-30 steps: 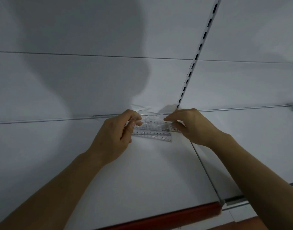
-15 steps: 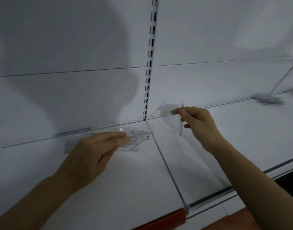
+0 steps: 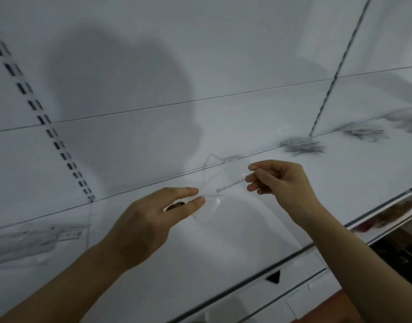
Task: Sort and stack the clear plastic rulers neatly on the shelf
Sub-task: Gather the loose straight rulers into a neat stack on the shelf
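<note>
Above the white shelf (image 3: 223,252), a clear ruler (image 3: 230,185) is pinched in the grip of the right hand (image 3: 279,180). Its lower end is approached by the left hand (image 3: 151,217), fingers extended and relaxed, nothing clasped. Blurred ruler piles (image 3: 303,146) lie farther right; a stack (image 3: 34,238) rests far left.

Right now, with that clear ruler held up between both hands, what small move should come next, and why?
Probably carry the ruler left and lay it on the stack. The right hand pinches one end in the air above the shelf, the left hand meets the other end with straight fingers, and the stack lies at the far left.
</note>
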A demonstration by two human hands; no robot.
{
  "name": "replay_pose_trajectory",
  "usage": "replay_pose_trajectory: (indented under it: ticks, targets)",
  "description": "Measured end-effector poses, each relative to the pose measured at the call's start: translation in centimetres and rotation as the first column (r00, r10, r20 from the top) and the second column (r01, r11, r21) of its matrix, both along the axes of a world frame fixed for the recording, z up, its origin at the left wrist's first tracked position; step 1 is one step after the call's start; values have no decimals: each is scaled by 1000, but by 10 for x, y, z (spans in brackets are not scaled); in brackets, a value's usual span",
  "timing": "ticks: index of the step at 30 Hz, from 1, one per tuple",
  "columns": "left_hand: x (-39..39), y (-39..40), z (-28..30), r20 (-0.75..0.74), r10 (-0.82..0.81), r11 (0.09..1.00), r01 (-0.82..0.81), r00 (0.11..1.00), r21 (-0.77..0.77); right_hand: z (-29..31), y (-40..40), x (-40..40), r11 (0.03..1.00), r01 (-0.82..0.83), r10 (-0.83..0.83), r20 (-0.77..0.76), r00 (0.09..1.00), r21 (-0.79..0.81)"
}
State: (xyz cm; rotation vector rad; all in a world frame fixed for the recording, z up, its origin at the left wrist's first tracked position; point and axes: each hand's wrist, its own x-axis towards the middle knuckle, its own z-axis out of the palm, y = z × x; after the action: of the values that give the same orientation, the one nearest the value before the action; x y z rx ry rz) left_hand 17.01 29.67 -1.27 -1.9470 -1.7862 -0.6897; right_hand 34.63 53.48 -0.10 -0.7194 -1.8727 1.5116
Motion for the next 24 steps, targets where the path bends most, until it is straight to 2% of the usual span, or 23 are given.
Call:
replay_pose_trajectory:
  ticks: [5,10,12,14,16,19,21,24]
  targets:
    - [35,82,-1,21,-4,1000,4,1000,24,-7,74,44,997,47,-46,15,999,-55]
    - [60,150,-5,52,-55,998,55,997,5,-4,138,77,983,181,-181,15,983,-13]
    - [66,175,-5,122,-80,997,79,989,14,0,165,85,970,241,-241,-9,970,-42]
    - [71,197,-8,256,-85,996,72,963,59,2,193,85,953,289,-291,-17,956,-86]
    - [79,216,-10,473,-49,994,-2,879,107,1,217,78,942,319,-322,-4,947,-106]
    - [87,243,-9,803,38,991,-124,595,46,-3,247,61,926,364,-361,43,931,-97]
    - [87,258,-8,896,55,989,-150,440,13,-7,261,50,915,399,-394,79,916,-65]
    - [89,273,-7,941,74,987,-162,331,-20,-14,271,40,891,454,-452,132,882,22]
